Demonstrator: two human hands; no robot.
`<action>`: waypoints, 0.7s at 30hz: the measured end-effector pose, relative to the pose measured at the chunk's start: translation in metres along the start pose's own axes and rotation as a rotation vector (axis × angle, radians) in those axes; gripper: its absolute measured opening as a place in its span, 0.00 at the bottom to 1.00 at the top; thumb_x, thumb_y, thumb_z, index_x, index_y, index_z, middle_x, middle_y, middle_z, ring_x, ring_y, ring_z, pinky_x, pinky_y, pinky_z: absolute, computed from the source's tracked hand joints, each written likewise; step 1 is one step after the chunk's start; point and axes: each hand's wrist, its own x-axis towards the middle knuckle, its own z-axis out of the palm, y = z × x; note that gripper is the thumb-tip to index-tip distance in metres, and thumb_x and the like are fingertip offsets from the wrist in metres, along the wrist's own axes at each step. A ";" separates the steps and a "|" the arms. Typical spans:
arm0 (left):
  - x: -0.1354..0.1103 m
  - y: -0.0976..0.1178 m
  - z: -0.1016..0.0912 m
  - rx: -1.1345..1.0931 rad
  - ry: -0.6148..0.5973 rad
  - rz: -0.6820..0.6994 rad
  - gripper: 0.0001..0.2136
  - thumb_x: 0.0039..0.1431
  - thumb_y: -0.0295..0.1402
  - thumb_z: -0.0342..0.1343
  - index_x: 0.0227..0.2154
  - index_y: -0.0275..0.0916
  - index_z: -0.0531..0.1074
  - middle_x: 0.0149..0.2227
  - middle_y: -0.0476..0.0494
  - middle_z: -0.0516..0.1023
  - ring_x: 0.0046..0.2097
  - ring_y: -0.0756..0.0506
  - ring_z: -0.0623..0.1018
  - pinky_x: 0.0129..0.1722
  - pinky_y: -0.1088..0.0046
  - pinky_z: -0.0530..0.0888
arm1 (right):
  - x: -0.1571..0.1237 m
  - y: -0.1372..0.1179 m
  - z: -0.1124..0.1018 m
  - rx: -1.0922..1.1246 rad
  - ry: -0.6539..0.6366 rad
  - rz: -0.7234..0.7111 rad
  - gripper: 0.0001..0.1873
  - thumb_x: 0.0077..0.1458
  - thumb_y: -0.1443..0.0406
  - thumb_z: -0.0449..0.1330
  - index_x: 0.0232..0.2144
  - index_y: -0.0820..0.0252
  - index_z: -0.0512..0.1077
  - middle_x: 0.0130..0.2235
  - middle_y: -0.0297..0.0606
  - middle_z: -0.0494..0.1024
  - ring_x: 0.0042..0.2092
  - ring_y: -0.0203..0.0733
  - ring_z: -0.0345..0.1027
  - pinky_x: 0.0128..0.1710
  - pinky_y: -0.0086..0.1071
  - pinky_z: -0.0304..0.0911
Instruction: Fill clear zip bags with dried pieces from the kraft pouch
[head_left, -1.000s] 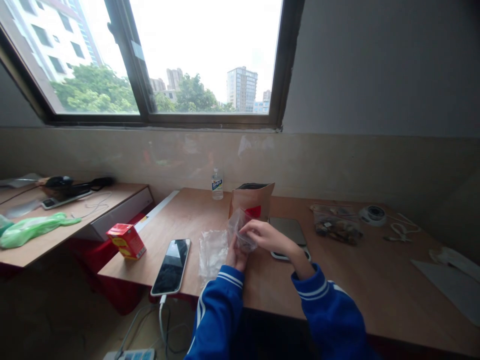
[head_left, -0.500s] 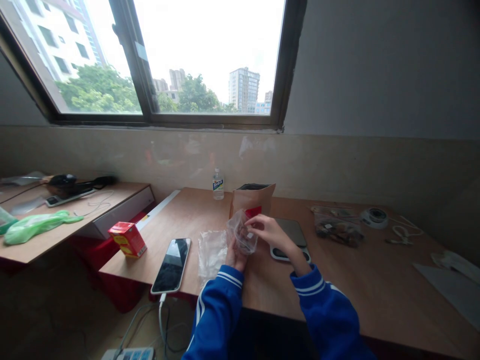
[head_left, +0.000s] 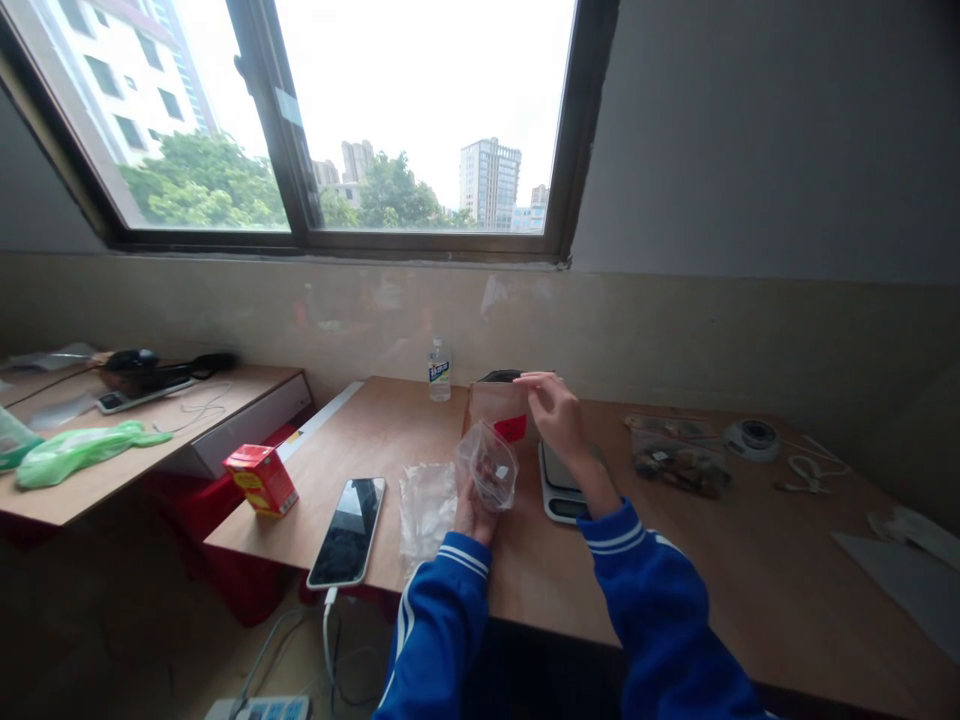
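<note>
My left hand (head_left: 472,516) is closed around the lower part of a clear plastic bag (head_left: 489,468). Small dark reddish-brown pieces lie inside it, too blurred to name. My right hand (head_left: 559,418) is over the mouth of a brown paper bag (head_left: 492,402) with a red label, its fingers stretched out to the left and nothing visible in them. Below my right wrist is a digital scale (head_left: 561,503), partly covered by the arm. Flat clear plastic bags (head_left: 427,510) lie just left of my left hand.
A phone (head_left: 347,535) on a charging cable and a red box (head_left: 261,480) are on the left. A bottle (head_left: 439,372) stands at the back. To the right lie a filled clear bag (head_left: 679,462), a round white device (head_left: 751,440) and a white cable (head_left: 810,470).
My right hand has left the clear plastic bag and moved up and to the right, to the top of the paper bag. My left hand still holds the plastic bag in about the same place.
</note>
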 end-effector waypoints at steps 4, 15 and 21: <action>-0.006 -0.002 0.009 0.016 0.001 0.010 0.11 0.62 0.31 0.49 0.40 0.34 0.74 0.33 0.43 0.80 0.36 0.47 0.80 0.41 0.71 0.76 | -0.036 -0.010 0.000 0.161 -0.430 0.220 0.14 0.54 0.70 0.49 0.34 0.60 0.75 0.31 0.36 0.78 0.32 0.38 0.71 0.34 0.31 0.66; -0.020 0.004 0.011 0.023 -0.214 -0.115 0.21 0.59 0.39 0.48 0.54 0.35 0.66 0.44 0.38 0.78 0.48 0.42 0.76 0.49 0.65 0.72 | -0.072 0.017 0.000 0.049 -0.914 0.312 0.20 0.53 0.62 0.59 0.48 0.62 0.70 0.51 0.46 0.73 0.49 0.49 0.67 0.52 0.41 0.61; -0.027 -0.001 0.017 0.162 -0.344 -0.079 0.34 0.48 0.17 0.50 0.59 0.45 0.59 0.50 0.43 0.75 0.51 0.43 0.74 0.51 0.64 0.71 | -0.077 0.031 -0.035 0.237 -0.899 0.443 0.23 0.56 0.53 0.56 0.50 0.59 0.70 0.47 0.41 0.76 0.47 0.48 0.69 0.50 0.41 0.64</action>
